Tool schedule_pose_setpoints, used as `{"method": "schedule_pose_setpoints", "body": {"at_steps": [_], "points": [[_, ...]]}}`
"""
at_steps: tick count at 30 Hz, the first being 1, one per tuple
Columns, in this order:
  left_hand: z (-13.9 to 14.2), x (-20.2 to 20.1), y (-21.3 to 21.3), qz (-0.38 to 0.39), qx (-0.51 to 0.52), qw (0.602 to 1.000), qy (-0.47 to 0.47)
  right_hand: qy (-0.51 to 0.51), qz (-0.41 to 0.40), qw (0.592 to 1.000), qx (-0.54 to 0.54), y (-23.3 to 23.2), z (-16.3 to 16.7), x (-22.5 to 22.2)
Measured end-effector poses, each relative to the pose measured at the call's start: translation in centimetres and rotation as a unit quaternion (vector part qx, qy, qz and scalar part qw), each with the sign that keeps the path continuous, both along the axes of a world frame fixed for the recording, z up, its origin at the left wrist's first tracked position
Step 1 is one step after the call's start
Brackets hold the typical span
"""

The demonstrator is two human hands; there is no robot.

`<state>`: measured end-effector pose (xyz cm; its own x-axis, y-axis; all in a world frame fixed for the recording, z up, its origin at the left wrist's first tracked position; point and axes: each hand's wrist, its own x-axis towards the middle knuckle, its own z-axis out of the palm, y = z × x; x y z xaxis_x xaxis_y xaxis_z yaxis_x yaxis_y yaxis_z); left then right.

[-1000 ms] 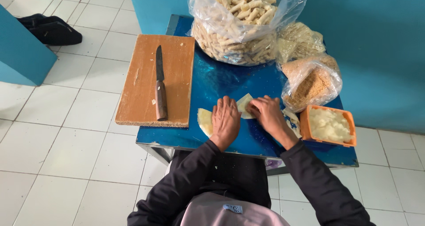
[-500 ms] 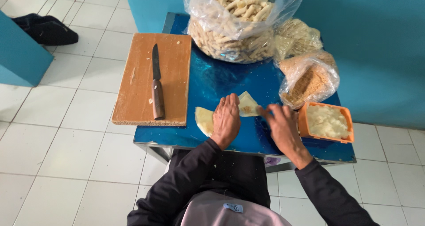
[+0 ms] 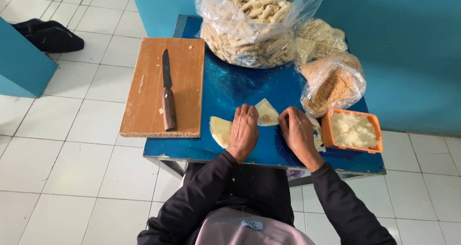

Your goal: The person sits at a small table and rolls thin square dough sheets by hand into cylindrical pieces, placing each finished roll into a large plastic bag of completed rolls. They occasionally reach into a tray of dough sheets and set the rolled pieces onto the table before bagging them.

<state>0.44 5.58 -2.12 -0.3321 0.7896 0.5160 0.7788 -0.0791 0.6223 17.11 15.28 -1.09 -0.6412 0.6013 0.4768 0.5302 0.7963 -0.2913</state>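
Your left hand (image 3: 244, 130) lies flat on the pale wrapper (image 3: 267, 114), fingers spread, gripping nothing; your right hand (image 3: 297, 133) pinches its right edge. The wrapper sits mid-table, near the front edge. Bare blue table (image 3: 230, 89) lies behind; the orange tub (image 3: 352, 131) crowds the right.

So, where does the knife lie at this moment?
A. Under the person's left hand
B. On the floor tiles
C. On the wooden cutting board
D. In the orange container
C: the knife lies flat on the wooden cutting board, apart from both hands, its brown handle toward the person and the blade pointing away.
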Motion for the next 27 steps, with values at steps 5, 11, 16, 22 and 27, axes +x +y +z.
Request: {"method": "schedule_pose_setpoints", "body": {"at_steps": [5,11,16,22,27], "points": [[0.8,0.3,0.0,-0.015,0.022,0.999,-0.025,0.044,0.009,0.998,-0.043,-1.2,1.3,-0.7],[0.9,0.0,0.6,-0.069,0.044,0.996,-0.024,0.099,0.040,0.993,-0.052,-2.2,1.9,-1.3],[0.8,-0.1,1.1,-0.085,0.023,0.994,-0.069,0.070,0.069,0.992,-0.082,-1.8,2.1,-0.3],[1.1,-1.1,0.7,-0.140,-0.021,0.985,-0.098,0.029,0.096,0.995,-0.010,-1.1,1.5,0.0],[0.8,-1.3,0.3,-0.173,-0.008,0.984,-0.038,0.040,0.054,0.991,-0.118,0.3,1.4,-0.6]]}}
